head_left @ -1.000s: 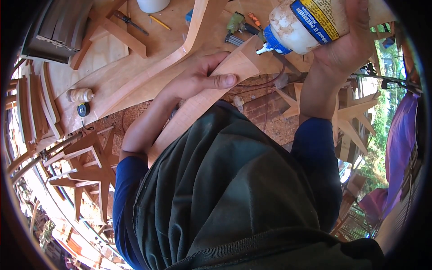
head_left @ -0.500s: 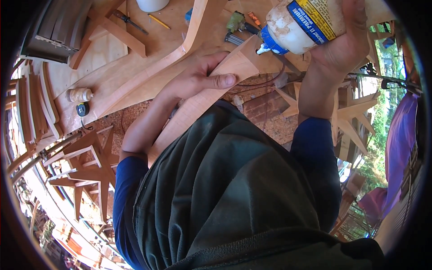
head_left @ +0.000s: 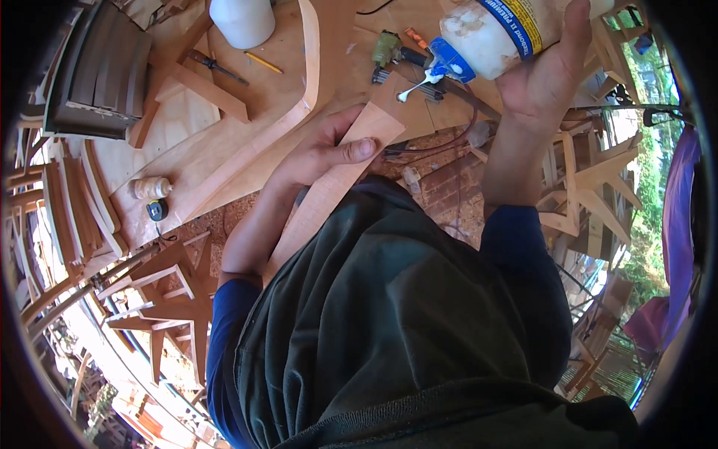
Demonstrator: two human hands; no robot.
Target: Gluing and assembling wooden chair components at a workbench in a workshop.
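My left hand (head_left: 321, 156) is closed around a flat wooden board (head_left: 329, 188), its thumb lying on the upper face. The board slants from my apron up toward the workbench. My right hand (head_left: 540, 90) grips a large glue bottle (head_left: 485, 36) with a blue-and-yellow label, tipped sideways so its nozzle points at the board. From the blue cap (head_left: 451, 64) a string of white glue (head_left: 413, 90) runs down to the board's far end, near a small dark hole there.
On the workbench (head_left: 194, 168) lie a curved wooden piece (head_left: 309, 56), a white container (head_left: 243, 22), a pencil (head_left: 264, 62), a screwdriver (head_left: 217, 67), a green nail gun (head_left: 387, 49) and a tape measure (head_left: 156, 209). Star-shaped wooden frames (head_left: 176, 307) stand at left and right.
A white string of glue now reaches from the nozzle to the board's end; before, glue showed only at the tip. The board's end has shifted slightly left, and the whole view has shifted a little.
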